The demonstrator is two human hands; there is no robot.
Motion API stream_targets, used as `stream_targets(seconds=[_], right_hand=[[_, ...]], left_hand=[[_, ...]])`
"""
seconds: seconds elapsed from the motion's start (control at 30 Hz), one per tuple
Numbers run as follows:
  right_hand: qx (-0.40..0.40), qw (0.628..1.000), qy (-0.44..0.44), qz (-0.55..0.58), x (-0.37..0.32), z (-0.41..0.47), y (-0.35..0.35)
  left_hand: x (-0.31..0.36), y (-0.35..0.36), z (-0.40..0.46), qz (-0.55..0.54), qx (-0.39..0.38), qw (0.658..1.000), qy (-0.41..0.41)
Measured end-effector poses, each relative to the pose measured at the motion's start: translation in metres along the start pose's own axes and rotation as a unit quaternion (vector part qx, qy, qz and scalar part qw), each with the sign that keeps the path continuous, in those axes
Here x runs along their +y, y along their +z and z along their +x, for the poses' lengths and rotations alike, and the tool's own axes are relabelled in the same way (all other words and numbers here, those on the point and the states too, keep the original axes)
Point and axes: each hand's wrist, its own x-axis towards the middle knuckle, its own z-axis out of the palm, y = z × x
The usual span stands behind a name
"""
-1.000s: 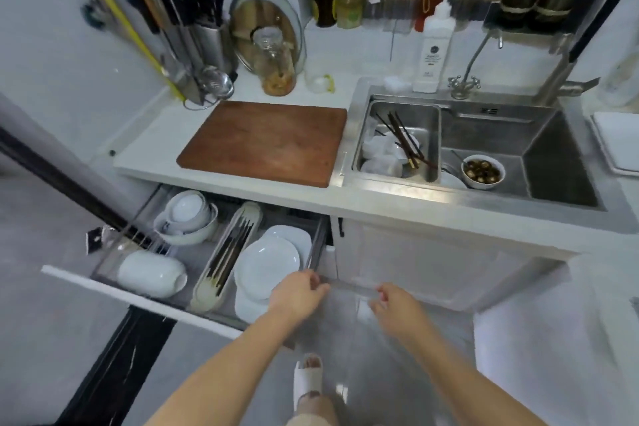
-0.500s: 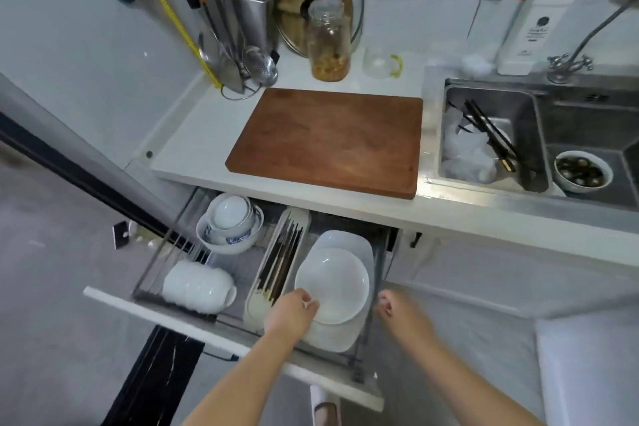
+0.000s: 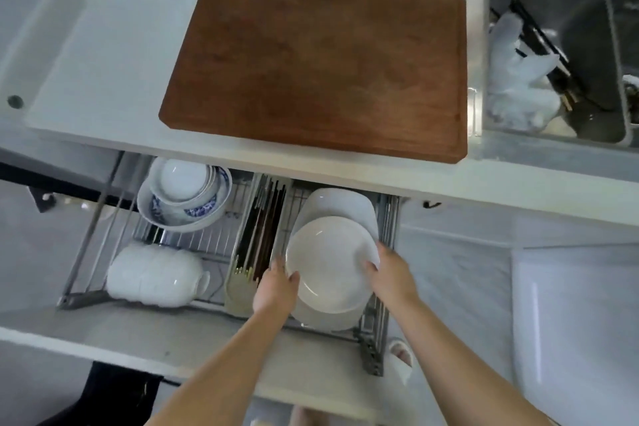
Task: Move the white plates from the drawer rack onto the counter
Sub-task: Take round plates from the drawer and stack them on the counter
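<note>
A stack of white plates (image 3: pixel 330 261) lies in the right part of the pulled-out wire drawer rack (image 3: pixel 387 228). A larger oblong white plate (image 3: pixel 340 206) sits behind and under the round ones. My left hand (image 3: pixel 276 287) grips the left rim of the top round plate. On the right rim, my right hand (image 3: pixel 389 271) holds the same plate. The white counter (image 3: pixel 114 76) lies above the drawer.
A brown wooden cutting board (image 3: pixel 318 62) covers the counter's middle. In the rack are stacked bowls (image 3: pixel 183 194), overturned white bowls (image 3: pixel 155 273) and a chopstick tray (image 3: pixel 257 242). A steel sink (image 3: pixel 553 55) with dishes is at the right.
The view has dropped closer over the drawer. Both hands moved from the drawer's front edge onto the top round plate, one on each side of its rim.
</note>
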Motion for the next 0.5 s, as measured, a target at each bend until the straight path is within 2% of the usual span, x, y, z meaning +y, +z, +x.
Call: stream_targets(seconds=[0.13, 0.27, 0.37, 0.5], right_hand=[[-0.023, 0.999, 0.002, -0.044, -0.003, 0.019, 0.009], [-0.052, 0.99, 0.047, -0.119, -0.005, 0.035, 0.015], [-0.014, 0.99, 0.071, -0.123, -0.004, 0.044, 0.016], [0.047, 0.995, 0.082, -0.043, 0.001, 0.045, 0.017]], left_hand=[[0.0, 0.012, 0.013, 0.001, -0.009, 1.0, -0.001], [-0.002, 0.017, 0.02, -0.01, 0.005, 1.0, -0.014], [-0.007, 0.017, 0.026, -0.016, 0.014, 1.0, -0.013], [-0.011, 0.015, 0.029, -0.063, 0.025, 0.997, -0.028]])
